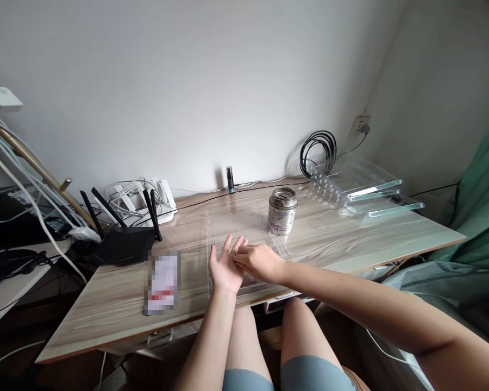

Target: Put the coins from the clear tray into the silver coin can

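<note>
Palm up, my left hand (225,271) lies over a clear plastic sheet (220,222) near the front of the desk, its fingers spread and slightly bent. From the right, my right hand (261,262) reaches across with its fingers curled together, touching the left palm near the base of the fingers. Whatever may be between those right fingers is hidden. Just behind my right hand stands a patterned metal tin (282,212), upright with its lid on, apart from both hands.
A pixelated flat item (163,282) lies left of my hands. A black router (124,244) and white routers (163,198) with cables stand back left. A small dark bottle (230,179) is by the wall. Clear acrylic racks (350,190) and coiled black cable (318,153) sit back right.
</note>
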The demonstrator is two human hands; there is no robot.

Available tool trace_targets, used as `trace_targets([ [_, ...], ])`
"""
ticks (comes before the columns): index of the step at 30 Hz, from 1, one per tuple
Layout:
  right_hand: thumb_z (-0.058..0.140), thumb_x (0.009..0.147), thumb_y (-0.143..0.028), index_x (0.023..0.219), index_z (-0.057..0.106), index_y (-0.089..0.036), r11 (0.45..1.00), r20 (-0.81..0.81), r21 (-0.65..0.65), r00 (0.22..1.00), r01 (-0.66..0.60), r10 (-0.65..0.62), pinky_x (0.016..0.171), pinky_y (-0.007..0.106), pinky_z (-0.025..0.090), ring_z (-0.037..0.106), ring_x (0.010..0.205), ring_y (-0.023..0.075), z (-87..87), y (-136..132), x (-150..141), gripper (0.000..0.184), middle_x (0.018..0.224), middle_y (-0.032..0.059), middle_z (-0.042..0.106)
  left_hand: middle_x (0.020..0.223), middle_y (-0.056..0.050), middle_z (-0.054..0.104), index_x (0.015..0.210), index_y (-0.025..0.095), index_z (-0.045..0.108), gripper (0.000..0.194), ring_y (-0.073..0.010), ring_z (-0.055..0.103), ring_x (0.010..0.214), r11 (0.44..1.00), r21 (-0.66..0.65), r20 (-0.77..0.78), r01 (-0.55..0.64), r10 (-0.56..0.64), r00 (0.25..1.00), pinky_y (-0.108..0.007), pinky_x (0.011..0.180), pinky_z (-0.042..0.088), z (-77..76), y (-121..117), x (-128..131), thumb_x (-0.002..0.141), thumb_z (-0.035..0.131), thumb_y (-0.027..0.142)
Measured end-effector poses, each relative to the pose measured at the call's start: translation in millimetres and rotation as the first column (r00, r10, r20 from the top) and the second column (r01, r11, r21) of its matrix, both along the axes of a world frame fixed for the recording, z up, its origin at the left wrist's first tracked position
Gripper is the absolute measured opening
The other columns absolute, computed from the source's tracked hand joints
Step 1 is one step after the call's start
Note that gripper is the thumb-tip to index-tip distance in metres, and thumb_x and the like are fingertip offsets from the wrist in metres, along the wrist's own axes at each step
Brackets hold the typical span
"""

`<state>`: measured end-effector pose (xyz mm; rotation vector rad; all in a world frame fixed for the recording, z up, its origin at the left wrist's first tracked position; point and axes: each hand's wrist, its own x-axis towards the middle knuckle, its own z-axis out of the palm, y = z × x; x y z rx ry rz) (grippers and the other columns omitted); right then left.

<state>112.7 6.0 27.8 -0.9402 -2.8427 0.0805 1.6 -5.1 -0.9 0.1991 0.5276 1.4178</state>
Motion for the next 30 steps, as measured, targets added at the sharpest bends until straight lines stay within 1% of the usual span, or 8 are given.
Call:
trace_targets([
  [4, 0.034, 0.085, -0.029, 0.089, 0.061, -0.019, 0.947, -0.148, 0.075, 0.943, 0.311, -0.298, 0.06, 0.023, 0.034, 0.053, 0.076, 0.0142, 30.5, 41, 27, 0.029, 0.089, 0.0067, 0.06, 0.117, -0.015, 0.052, 0.112, 0.016, 0.053, 0.047, -0.0237, 0.05, 0.107, 0.999, 0.045, 0.034, 0.002, -0.003, 0.999, -0.037, 0.083, 0.044, 0.1, -1, 0, 0.079, 0.038, 0.046],
  [8, 0.038, 0.082, -0.031, 0.084, 0.063, -0.018, 0.652, -0.242, 0.086, 0.651, 0.753, -0.72, 0.06, 0.027, 0.034, 0.05, 0.076, 0.0173, 65.3, 102, 74, 0.029, 0.089, 0.0096, 0.06, 0.119, -0.014, 0.051, 0.106, 0.015, 0.057, 0.043, -0.0229, 0.048, 0.109, 0.999, 0.039, -0.01, 0.003, -0.003, 1.0, -0.036, 0.081, 0.045, -1.2, 0, 0, 0.079, 0.039, 0.043],
  [16, 0.055, 0.07, -0.033, 0.08, 0.064, -0.018, 0.593, -0.208, 0.039, 0.587, 0.804, -0.782, 0.058, 0.027, 0.035, 0.052, 0.075, 0.0187, 67.9, 131, 94, 0.02, 0.088, 0.0083, 0.062, 0.111, -0.012, 0.056, 0.095, 0.015, 0.061, 0.035, -0.0189, 0.055, 0.098, 0.994, 0.025, -0.076, -0.102, 0.104, 0.992, -0.031, 0.075, 0.047, -0.1, 2, -4, 0.079, 0.039, 0.037],
  [20, 0.04, 0.08, -0.029, 0.095, 0.06, -0.022, 0.719, -0.288, 0.093, 0.709, 0.689, -0.643, 0.062, 0.024, 0.036, 0.054, 0.081, 0.0159, 51.1, 102, 67, 0.026, 0.096, 0.0054, 0.06, 0.09, -0.008, 0.063, 0.082, 0.016, 0.062, 0.015, -0.0154, 0.058, 0.08, 0.964, 0.172, -0.371, -0.202, 0.253, 0.893, -0.027, 0.07, 0.046, 12.0, 9, -28, 0.073, 0.05, 0.015],
  [22, 0.044, 0.078, -0.029, 0.088, 0.062, -0.023, 0.877, -0.132, 0.004, 0.87, 0.48, -0.475, 0.06, 0.023, 0.036, 0.055, 0.075, 0.014, 31.9, 81, 46, 0.021, 0.09, 0.0024, 0.062, 0.075, -0.006, 0.063, 0.069, 0.016, 0.062, 0.014, -0.0157, 0.058, 0.073, 0.973, 0.208, -0.616, -0.097, 0.207, 0.76, -0.024, 0.068, 0.045, 17.9, 15, -44, 0.067, 0.053, 0.006],
  [24, 0.052, 0.073, -0.035, 0.088, 0.062, -0.023, 0.955, 0.033, -0.131, 0.964, 0.267, -0.265, 0.059, 0.022, 0.036, 0.056, 0.073, 0.0144, 9.4, 61, 25, 0.021, 0.086, 0.0014, 0.063, 0.064, -0.004, 0.06, 0.057, 0.019, 0.06, 0.019, -0.0182, 0.058, 0.072, 0.984, 0.163, -0.799, 0.069, 0.091, 0.595, -0.025, 0.07, 0.045, 20.9, 20, -56, 0.061, 0.055, 0.002],
  [27, 0.056, 0.068, -0.032, 0.093, 0.059, -0.02, 0.959, 0.133, -0.251, 0.986, 0.133, -0.102, 0.059, 0.022, 0.036, 0.056, 0.075, 0.016, -17.5, 38, 2, 0.028, 0.084, 0.0031, 0.063, 0.056, -0.003, 0.053, 0.045, 0.022, 0.053, 0.025, -0.0218, 0.058, 0.075, 0.975, 0.111, -0.928, 0.191, 0.033, 0.371, -0.028, 0.076, 0.043, 18.4, 23, -66, 0.057, 0.056, 0.0],
  [30, 0.053, 0.068, -0.023, 0.096, 0.057, -0.017, 0.951, 0.112, -0.285, 0.989, 0.122, -0.093, 0.059, 0.022, 0.035, 0.056, 0.078, 0.0162, -28.7, 30, -8, 0.028, 0.088, 0.0054, 0.062, 0.048, -0.003, 0.044, 0.039, 0.023, 0.045, 0.031, -0.0248, 0.058, 0.081, 0.972, 0.1, -0.961, 0.214, 0.039, 0.274, -0.034, 0.083, 0.04, 10.2, 19, -67, 0.059, 0.055, 0.001],
])
